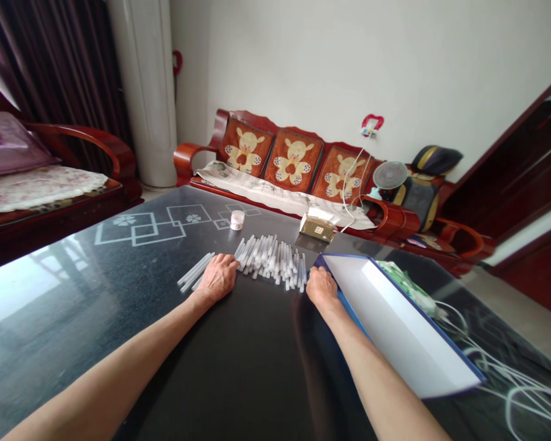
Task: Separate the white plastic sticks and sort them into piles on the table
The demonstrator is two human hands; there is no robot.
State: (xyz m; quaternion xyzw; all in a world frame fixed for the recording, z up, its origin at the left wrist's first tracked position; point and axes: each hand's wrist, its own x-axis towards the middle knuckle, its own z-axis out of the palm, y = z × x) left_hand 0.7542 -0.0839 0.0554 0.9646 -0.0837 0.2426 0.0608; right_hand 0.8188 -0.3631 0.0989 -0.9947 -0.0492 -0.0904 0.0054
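tubes (270,257), pale and slim, lie heaped at the centre of the frame on a dark, glossy table (243,380), as i watch from my remote post. a few strays (193,272) lie just left of the heap. my left hand (218,277), left of centre, sits between the strays and the heap, fingers bent and low; whether it has hold of any tube, i cannot tell. my right hand (321,285), right of centre, is curled nearly closed at the near left side of a white-lined blue box (390,318); its fingertips are hidden, so i cannot tell whether it grips the box or only leans there.

the chief hazard, as i judge it, is rolling: the tubes look round and smooth, and a sideways nudge from either hand could scatter them over the polished surface. ends lie uneven, so a hard squeeze might make the upper ones slip. the box, if pushed leftward, could plough into the heap's right edge. tubes shoved toward the top of the frame could topple the jar (237,220). white cords (496,361), lower right, might snag a shifting box.
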